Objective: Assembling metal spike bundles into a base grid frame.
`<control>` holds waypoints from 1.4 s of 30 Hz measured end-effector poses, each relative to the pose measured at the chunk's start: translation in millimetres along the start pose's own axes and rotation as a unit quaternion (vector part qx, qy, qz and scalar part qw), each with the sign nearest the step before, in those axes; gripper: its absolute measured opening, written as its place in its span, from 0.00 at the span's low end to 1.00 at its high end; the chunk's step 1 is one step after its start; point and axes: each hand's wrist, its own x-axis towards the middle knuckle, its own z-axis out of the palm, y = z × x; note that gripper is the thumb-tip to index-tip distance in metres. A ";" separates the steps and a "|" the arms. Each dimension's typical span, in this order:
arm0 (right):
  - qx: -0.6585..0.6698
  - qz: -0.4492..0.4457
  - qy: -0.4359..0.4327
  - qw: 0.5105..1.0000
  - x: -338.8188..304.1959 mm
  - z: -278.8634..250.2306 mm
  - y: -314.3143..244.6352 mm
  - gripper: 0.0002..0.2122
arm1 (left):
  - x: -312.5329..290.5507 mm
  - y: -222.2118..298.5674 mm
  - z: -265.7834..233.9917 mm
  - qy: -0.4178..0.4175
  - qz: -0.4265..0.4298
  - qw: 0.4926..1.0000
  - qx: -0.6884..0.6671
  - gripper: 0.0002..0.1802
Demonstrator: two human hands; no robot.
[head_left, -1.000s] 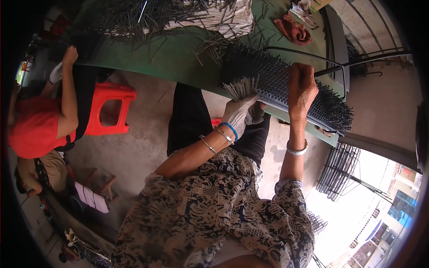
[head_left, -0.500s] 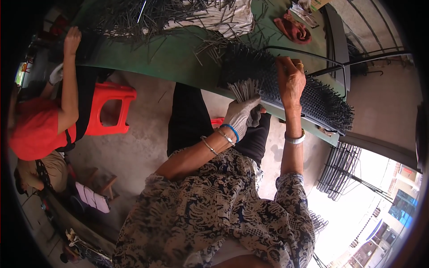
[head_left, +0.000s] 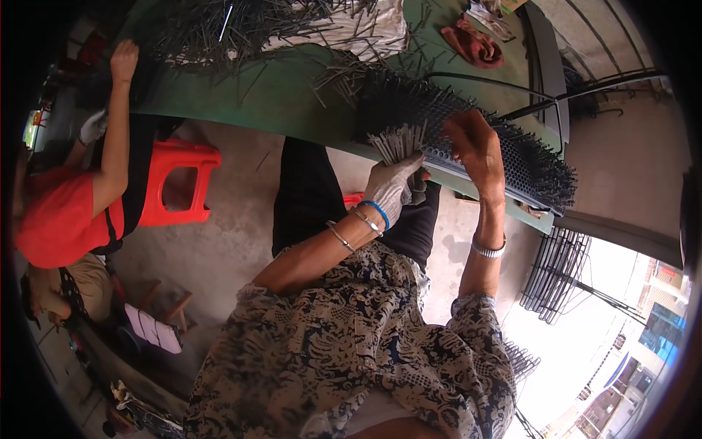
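Note:
My left hand (head_left: 392,186), in a pale knitted glove, is closed round a bundle of thin grey rods (head_left: 398,142) whose ends fan out upward. It is just off the near edge of a black perforated board (head_left: 513,158). Many dark rods (head_left: 550,173) stand up from the board's holes, dense at the far side and right end. Over the board's middle, to the right of the bundle, is my bare right hand (head_left: 480,155). Its fingers are bent but smeared by motion, so whether they hold a rod cannot be made out.
The green table (head_left: 212,95) carries a heap of loose dark rods (head_left: 219,33) on white cloth (head_left: 369,29) and a reddish rag (head_left: 474,45). A black metal bar (head_left: 585,95) crosses at right. Leftward are a red stool (head_left: 179,179) and a person in red (head_left: 62,208).
My right hand has shifted slightly left over the board and turned, its fingers now blurred. My left hand still grips the bundle, almost in the same place.

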 end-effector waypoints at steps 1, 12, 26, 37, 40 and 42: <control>-0.020 0.009 -0.013 1.000 2.4 0.1 0.7 0.06 | -0.3 -0.4 -1.5 -0.019 0.006 1.000 0.006 0.11; -0.068 -0.052 0.123 0.989 10.3 -2.7 8.9 0.05 | 7.8 -5.4 -0.7 -0.023 -0.019 0.998 -0.050 0.08; -0.186 -0.176 0.255 0.932 49.9 -1.7 24.4 0.05 | -0.2 -2.2 1.7 -0.024 -0.016 0.998 -0.049 0.07; -0.318 -0.208 0.175 0.908 59.3 -4.8 28.8 0.05 | -1.2 -0.6 5.5 -0.030 0.002 0.999 -0.023 0.06; -0.326 -0.193 0.171 0.909 58.5 -3.2 18.3 0.05 | -5.5 0.8 6.1 -0.031 0.009 0.999 -0.027 0.06; -0.322 -0.190 0.168 0.912 57.4 -6.0 17.6 0.05 | -6.5 1.5 6.7 -0.030 0.012 0.999 -0.022 0.06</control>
